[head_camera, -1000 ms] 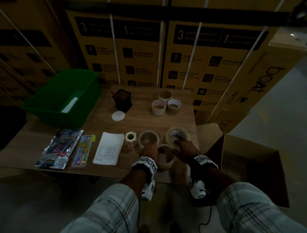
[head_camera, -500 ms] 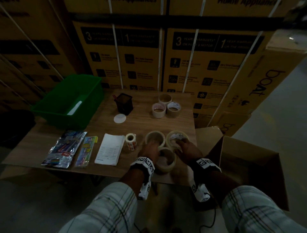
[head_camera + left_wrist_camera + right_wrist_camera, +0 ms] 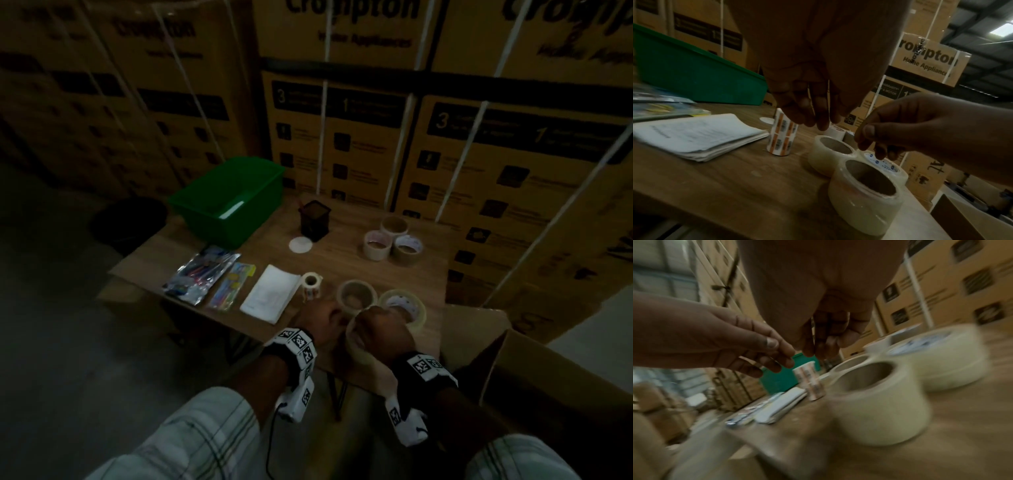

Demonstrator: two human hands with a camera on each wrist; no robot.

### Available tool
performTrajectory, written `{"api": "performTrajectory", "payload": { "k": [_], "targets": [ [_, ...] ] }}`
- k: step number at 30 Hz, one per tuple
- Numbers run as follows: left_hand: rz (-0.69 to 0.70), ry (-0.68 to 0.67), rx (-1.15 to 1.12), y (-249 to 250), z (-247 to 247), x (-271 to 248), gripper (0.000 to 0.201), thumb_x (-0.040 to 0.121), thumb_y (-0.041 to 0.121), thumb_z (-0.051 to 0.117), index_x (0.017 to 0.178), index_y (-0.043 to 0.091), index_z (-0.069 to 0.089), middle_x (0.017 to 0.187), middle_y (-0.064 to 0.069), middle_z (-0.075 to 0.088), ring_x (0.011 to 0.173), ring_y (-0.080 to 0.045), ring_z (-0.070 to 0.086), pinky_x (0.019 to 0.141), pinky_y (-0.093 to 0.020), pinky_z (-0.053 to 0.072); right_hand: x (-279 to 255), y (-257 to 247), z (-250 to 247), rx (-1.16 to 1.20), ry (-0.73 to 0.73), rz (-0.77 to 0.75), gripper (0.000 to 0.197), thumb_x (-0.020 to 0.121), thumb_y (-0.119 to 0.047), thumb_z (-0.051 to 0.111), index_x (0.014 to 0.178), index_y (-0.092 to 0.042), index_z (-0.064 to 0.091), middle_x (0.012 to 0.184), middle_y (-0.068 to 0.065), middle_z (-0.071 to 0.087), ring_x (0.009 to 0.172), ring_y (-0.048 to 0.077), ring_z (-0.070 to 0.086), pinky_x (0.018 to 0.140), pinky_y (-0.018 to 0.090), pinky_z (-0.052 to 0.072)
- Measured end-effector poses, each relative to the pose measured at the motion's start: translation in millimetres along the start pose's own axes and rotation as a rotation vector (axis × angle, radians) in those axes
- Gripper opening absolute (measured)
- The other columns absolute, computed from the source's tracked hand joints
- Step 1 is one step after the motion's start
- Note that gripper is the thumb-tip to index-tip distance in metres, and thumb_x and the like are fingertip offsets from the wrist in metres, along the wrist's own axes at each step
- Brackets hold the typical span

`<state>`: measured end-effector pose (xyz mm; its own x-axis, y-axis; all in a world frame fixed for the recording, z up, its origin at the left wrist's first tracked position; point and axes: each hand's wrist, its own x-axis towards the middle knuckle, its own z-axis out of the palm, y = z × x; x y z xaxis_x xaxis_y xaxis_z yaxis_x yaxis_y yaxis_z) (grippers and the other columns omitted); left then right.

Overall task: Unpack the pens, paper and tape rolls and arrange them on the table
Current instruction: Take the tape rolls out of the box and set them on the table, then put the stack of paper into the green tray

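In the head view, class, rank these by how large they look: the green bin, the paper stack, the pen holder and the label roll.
1. Green bin
2. Paper stack
3. Pen holder
4. Label roll

The bin and pen holder lie farther from the camera, so they look smaller than they would up close.

On the worktop (image 3: 359,263), two pen packets (image 3: 202,274) (image 3: 233,286) lie side by side at the near left, with the paper stack (image 3: 270,298) just to their right and a small label roll (image 3: 311,284) standing beside that. Right of it three tape rolls (image 3: 830,152) (image 3: 881,164) (image 3: 865,194) sit clustered and touching near the front edge. Behind them, three more tape rolls (image 3: 394,241) cluster at the far right. A pen holder (image 3: 315,221) stands at the far middle, a disc (image 3: 300,245) just before it, a bin (image 3: 229,198) at the far left. An open carton (image 3: 534,377) stands off the worktop's right.
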<state>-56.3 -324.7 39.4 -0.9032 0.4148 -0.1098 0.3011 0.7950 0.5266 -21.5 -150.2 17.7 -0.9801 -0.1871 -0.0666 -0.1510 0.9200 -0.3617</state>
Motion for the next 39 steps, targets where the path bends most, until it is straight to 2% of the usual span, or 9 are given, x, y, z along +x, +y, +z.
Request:
{"api": "performTrajectory", "payload": {
  "k": [3,7,11,15,17,21,28,36,39],
  "targets": [
    [-0.046,0.035,0.003,-5.6,-13.3,-23.0,0.041,0.091,0.03,0.038,0.113,0.009,0.065,0.117,-0.015,0.065,0.107,-0.031,0.06,0.093,-0.037,0.047,3.4,-23.7,9.4,0.11,0.013,-0.069,0.028,0.089,-0.028,0.053,0.109,-0.015,0.067,0.111,0.012,0.068,0.097,0.031,0.065,0.08,0.035,0.05],
    [-0.124,0.023,0.024,-29.7,-24.9,-45.8,0.033,0.092,0.02,0.046,0.119,0.012,0.064,0.118,-0.013,0.066,0.108,-0.03,0.061,0.092,-0.034,0.049,2.3,-57.6,20.0,0.12,-0.06,-0.1,0.029,0.093,-0.025,0.05,0.115,-0.013,0.065,0.116,0.013,0.066,0.104,0.031,0.062,0.085,0.033,0.046],
    [-0.19,0.017,0.032,-61.7,-43.9,-54.6,0.032,0.093,0.019,0.048,0.12,0.012,0.063,0.122,-0.011,0.065,0.113,-0.028,0.059,0.095,-0.037,0.048,13.2,-83.4,22.4,0.11,-0.072,-0.162,0.024,0.091,-0.023,0.051,0.103,-0.012,0.069,0.11,0.011,0.067,0.1,0.028,0.063,0.084,0.032,0.046],
    [-0.213,0.06,0.042,-98.1,-59.9,-59.1,0.028,0.094,0.02,0.047,0.111,0.01,0.066,0.116,-0.012,0.066,0.109,-0.029,0.06,0.093,-0.037,0.048,31.4,-114.0,34.6,0.022,-0.093,-0.227,0.044,0.084,-0.042,0.031,0.079,-0.018,0.067,0.09,0.003,0.07,0.084,0.022,0.064,0.079,0.034,0.05],
    [-0.222,0.051,0.033,-122.0,-67.0,-59.0,0.027,0.094,0.02,0.046,0.11,0.009,0.065,0.115,-0.013,0.065,0.108,-0.029,0.059,0.092,-0.037,0.048,43.1,-131.4,42.4,-0.048,-0.062,-0.234,0.046,0.084,-0.046,0.029,0.078,-0.021,0.068,0.085,0.0,0.071,0.077,0.02,0.065,0.073,0.031,0.05],
    [-0.187,0.046,0.048,-175.6,-84.2,-52.3,0.027,0.094,0.023,0.047,0.111,0.012,0.066,0.116,-0.011,0.066,0.108,-0.03,0.06,0.091,-0.037,0.049,74.6,-172.5,58.5,-0.044,-0.108,-0.14,0.027,0.091,-0.034,0.046,0.092,-0.017,0.068,0.097,0.005,0.068,0.087,0.025,0.064,0.074,0.033,0.05],
    [-0.077,-0.032,-0.018,-251.3,-111.5,-23.5,0.027,0.093,0.023,0.048,0.111,0.012,0.065,0.116,-0.015,0.065,0.108,-0.033,0.059,0.09,-0.038,0.05,137.1,-217.4,78.8,-0.153,-0.115,0.037,0.028,0.095,-0.03,0.044,0.099,-0.012,0.065,0.103,0.011,0.061,0.094,0.031,0.062,0.076,0.039,0.053],
    [0.042,-0.125,-0.033,-264.5,-113.5,15.7,0.028,0.094,0.02,0.046,0.117,0.013,0.062,0.122,-0.013,0.061,0.111,-0.032,0.058,0.093,-0.037,0.048,146.2,-220.7,85.8,-0.201,0.022,0.289,0.026,0.09,-0.03,0.049,0.104,-0.015,0.065,0.106,0.009,0.062,0.097,0.029,0.061,0.077,0.037,0.053],
    [0.099,-0.137,-0.036,-260.7,-103.7,31.7,0.032,0.095,0.018,0.046,0.123,0.016,0.061,0.129,-0.011,0.055,0.116,-0.028,0.055,0.096,-0.031,0.043,145.8,-208.5,86.7,-0.195,0.038,0.392,0.027,0.09,-0.03,0.048,0.108,-0.015,0.062,0.111,0.009,0.061,0.099,0.029,0.059,0.079,0.038,0.052]
  ]
}}
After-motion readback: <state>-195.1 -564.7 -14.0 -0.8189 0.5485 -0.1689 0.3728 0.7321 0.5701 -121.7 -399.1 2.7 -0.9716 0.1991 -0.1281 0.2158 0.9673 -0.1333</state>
